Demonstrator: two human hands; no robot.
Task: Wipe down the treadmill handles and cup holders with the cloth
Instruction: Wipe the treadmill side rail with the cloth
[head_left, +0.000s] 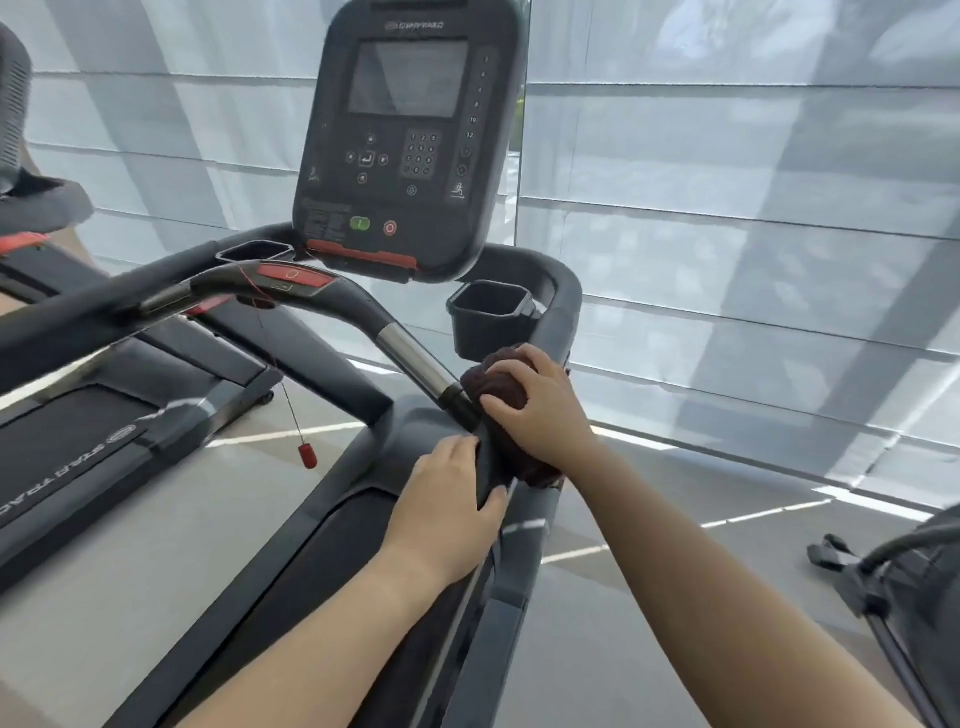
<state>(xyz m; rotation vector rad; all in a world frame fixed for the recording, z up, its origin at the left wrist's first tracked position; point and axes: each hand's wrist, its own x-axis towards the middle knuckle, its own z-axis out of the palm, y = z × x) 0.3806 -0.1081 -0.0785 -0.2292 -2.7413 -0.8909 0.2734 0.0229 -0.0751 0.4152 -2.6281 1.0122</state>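
A dark brown cloth (497, 385) is bunched around the lower end of the treadmill's inner handle (410, 353), where the silver grip sensor meets black rubber. My right hand (537, 402) presses the cloth onto that handle. Just below it, my left hand (449, 506) wraps around the black end of the same handle. The right cup holder (485, 317) sits directly above the cloth, beside the curved outer side rail (563, 291). A left cup holder (254, 253) shows under the console (410, 135). The cloth's lower part hangs behind my right wrist.
A red safety clip (307, 456) dangles on a cord from the red stop panel (296, 275). Another treadmill (78, 415) stands at the left. Grey window blinds fill the background. Part of other equipment (893, 582) is at the lower right.
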